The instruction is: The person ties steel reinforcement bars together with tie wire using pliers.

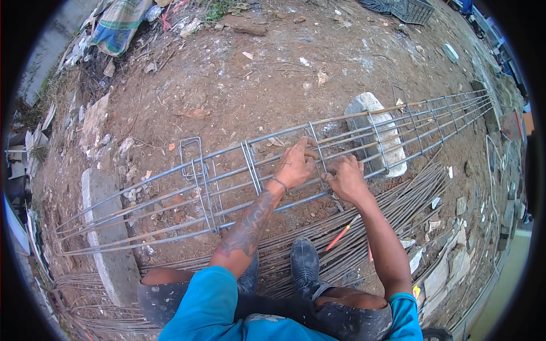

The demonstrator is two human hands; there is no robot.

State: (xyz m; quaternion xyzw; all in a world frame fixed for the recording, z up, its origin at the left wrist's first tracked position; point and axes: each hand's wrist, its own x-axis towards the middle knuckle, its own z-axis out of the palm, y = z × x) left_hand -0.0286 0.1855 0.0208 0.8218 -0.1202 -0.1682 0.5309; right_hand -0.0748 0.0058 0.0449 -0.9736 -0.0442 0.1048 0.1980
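A long rebar cage (227, 152) of thin rods with square wire stirrups lies before me, running from lower left to upper right. My left hand (294, 163), wearing a bracelet, reaches over the middle rods with its bent fingers closed around a stirrup (313, 134). Close beside it, my right hand (347, 181) has its fingers curled and pinched together at the same stirrup's lower part. What the right fingertips hold is hidden. A pair of red-handled pincers (338, 237) lies on the loose rods below my right hand, partly covered by the forearm.
Concrete blocks prop the cage at left (108, 244) and right (392, 142). Loose rebar rods (318, 227) are heaped between the cage and my boots (307, 264). A loose-looking stirrup (190, 148) leans at the left. A dark crate (418, 12) and a sack (118, 25) lie farther off.
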